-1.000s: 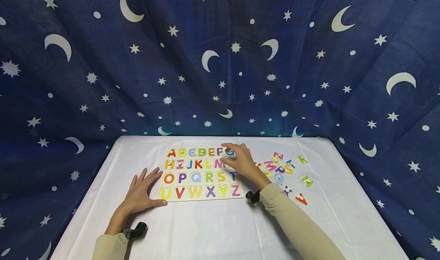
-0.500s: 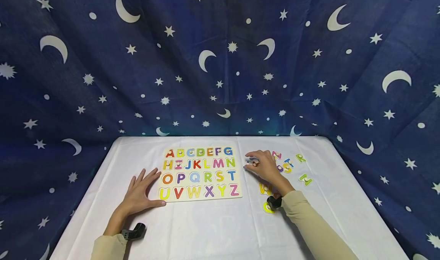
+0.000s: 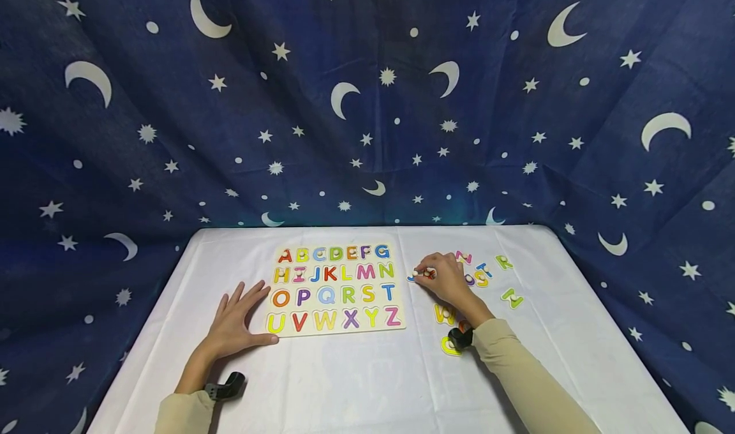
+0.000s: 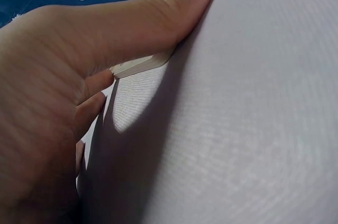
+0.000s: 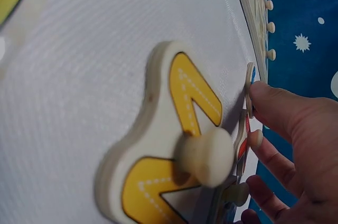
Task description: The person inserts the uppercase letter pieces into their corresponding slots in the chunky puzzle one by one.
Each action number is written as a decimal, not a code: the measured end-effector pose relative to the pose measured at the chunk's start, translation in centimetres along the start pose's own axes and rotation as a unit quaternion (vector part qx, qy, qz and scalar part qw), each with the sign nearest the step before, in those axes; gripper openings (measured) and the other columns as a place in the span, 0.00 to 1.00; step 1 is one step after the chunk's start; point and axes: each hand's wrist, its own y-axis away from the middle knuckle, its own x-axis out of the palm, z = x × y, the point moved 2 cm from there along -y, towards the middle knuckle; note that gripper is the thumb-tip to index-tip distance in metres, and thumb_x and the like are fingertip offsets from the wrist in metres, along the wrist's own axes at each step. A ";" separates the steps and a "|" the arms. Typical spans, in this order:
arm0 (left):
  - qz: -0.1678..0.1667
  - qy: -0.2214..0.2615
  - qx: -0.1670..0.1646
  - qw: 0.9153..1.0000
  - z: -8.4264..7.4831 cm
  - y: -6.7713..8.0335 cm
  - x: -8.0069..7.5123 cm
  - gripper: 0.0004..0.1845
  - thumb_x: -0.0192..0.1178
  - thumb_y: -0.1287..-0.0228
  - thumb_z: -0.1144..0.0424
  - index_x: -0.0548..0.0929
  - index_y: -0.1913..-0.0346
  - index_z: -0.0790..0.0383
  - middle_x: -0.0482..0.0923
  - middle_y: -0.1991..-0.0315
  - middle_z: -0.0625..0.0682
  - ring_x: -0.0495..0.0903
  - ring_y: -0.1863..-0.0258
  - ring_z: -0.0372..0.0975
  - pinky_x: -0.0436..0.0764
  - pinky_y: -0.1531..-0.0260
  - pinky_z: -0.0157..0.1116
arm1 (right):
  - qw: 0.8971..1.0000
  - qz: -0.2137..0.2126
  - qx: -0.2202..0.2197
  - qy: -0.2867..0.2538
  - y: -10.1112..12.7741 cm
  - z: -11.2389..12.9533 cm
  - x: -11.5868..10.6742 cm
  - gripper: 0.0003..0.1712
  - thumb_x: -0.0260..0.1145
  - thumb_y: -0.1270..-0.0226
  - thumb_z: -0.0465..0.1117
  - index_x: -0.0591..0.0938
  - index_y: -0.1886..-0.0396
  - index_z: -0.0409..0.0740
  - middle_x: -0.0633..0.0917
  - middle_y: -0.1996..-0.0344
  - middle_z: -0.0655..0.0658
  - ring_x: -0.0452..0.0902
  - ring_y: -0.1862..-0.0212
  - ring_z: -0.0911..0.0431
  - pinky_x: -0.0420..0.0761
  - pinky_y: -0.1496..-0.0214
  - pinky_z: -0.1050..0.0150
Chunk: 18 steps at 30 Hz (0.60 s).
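Head view: what is being held?
"A blue letter piece point(image 3: 411, 279) beside the board point(image 3: 399, 303), its knob point(image 3: 415, 272) being pinched by the right hand point(image 3: 445, 279); the left hand's point(image 3: 234, 322) fingers are being held apart."
"How's it being judged?"
"Light, stiff; knob for grip. A blue end is being pointed boardward; the long axis is being hidden."

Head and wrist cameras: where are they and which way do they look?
Head: worn there, facing forward and down at the letter board; left hand, right hand and sleeves show.
Left wrist: worn there, facing white cloth and the letter board; part of the left hand shows.
Right wrist: worn there, facing the yellow W and a blue piece; part of the right hand shows.
Head and right wrist share the yellow W.
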 end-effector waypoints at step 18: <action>0.003 0.008 0.002 1.000 0.4 -0.2 0.0 0.61 0.80 0.63 0.33 0.69 0.24 0.58 0.59 0.21 0.62 0.43 0.21 0.65 0.36 0.25 0.67 | 1.000 -0.003 0.001 -0.009 -0.4 0.6 0.0 0.05 0.79 0.40 0.43 0.91 0.66 0.49 0.87 0.52 0.42 0.73 0.49 0.43 0.69 0.48 0.44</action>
